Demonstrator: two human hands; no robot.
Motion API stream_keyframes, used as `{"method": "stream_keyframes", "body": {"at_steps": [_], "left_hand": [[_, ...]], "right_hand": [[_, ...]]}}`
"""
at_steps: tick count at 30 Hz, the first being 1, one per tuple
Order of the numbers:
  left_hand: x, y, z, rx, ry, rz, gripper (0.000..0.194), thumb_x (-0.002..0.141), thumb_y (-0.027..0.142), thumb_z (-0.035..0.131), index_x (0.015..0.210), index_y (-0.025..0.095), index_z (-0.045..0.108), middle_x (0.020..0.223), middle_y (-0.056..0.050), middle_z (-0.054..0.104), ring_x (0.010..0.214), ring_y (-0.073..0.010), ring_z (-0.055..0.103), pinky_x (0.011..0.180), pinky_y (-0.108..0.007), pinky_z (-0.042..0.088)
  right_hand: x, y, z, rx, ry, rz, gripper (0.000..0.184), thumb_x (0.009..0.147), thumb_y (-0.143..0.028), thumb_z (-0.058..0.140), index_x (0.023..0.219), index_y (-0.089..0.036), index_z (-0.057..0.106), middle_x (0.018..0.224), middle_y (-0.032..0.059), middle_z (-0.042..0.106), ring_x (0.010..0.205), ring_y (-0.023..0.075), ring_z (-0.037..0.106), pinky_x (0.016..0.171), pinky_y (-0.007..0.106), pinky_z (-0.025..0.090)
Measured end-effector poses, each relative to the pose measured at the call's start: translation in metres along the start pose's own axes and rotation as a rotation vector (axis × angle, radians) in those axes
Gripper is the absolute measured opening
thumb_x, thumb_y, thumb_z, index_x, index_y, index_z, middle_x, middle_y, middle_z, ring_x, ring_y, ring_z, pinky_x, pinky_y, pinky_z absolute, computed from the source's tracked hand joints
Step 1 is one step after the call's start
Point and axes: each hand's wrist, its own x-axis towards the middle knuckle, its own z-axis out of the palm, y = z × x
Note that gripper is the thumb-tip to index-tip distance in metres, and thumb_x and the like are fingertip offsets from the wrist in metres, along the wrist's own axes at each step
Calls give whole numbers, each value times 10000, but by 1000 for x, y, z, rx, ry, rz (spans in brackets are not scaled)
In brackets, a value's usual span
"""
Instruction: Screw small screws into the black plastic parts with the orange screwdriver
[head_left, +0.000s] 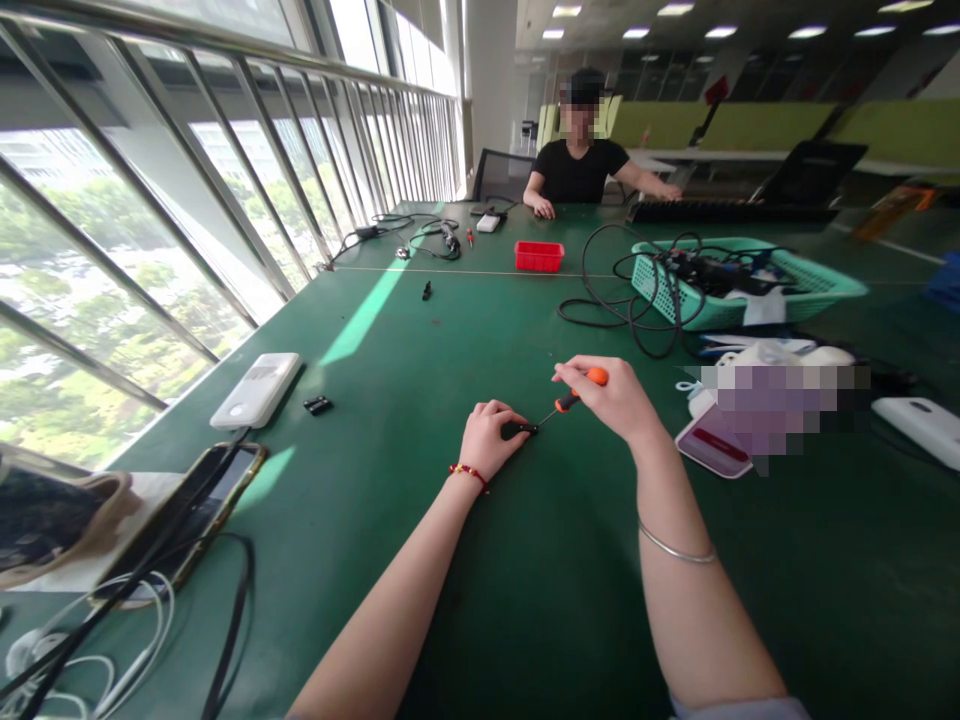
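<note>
On the green table [360, 560], my left hand [491, 437] pinches a small black piece [525, 429] against the surface, its fingers covering much of it. My right hand [611, 395] is wrapped around a screwdriver [570, 397] with an orange and black handle. The thin shaft slants down to the left, and its tip meets the right end of the black piece or lies very close to it. Other small black parts lie apart from my hands, one left of centre [318, 405] and one farther back [427, 291].
A red tray [539, 257] stands ahead; a green basket [817, 290] of cables is at the right. Left are a white power bank [256, 390], a phone [202, 510] and cables. A person in black [581, 170] sits across the table. A railing [172, 130] borders the left.
</note>
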Motion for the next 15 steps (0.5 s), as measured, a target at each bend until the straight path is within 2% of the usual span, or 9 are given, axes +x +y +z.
{"method": "stream_keyframes", "body": {"at_steps": [2, 4, 7, 12, 15], "left_hand": [[0, -2, -2, -7, -20, 26, 198, 710, 252, 671, 905, 231, 698, 935, -29, 624, 909, -210, 517, 873, -372, 440], [0, -4, -4, -20, -40, 64, 266, 687, 245, 682, 952, 221, 678, 950, -31, 628, 912, -209, 521, 880, -373, 443], [0, -7, -5, -31, -37, 91, 224, 689, 238, 675, 911, 213, 672, 936, -32, 625, 903, -203, 523, 875, -368, 450], [0, -7, -3, -31, 16, 73, 134, 716, 215, 644, 845, 203, 678, 913, -42, 611, 901, -201, 522, 869, -365, 455], [0, -8, -2, -31, 20, 56, 133, 715, 217, 645, 843, 205, 684, 910, -40, 611, 898, -201, 526, 873, -366, 452]], "right_hand": [[0, 1, -2, 3, 1, -1, 219, 751, -384, 541, 776, -202, 661, 664, 9, 627, 613, 151, 544, 560, 242, 372], [-1, 2, -4, 31, -34, 7, 198, 712, -343, 577, 836, -200, 639, 648, -8, 592, 560, 130, 505, 531, 232, 363], [-2, 2, -7, 49, -76, 25, 243, 739, -413, 565, 837, -199, 627, 613, -18, 558, 530, 120, 476, 531, 234, 363], [-1, -1, -5, -17, -6, 59, 409, 813, -553, 438, 736, -205, 640, 606, 7, 591, 595, 150, 519, 576, 253, 366], [-1, -4, -2, -28, 40, 41, 301, 779, -487, 514, 760, -211, 634, 640, 2, 605, 590, 145, 519, 555, 245, 357]]}}
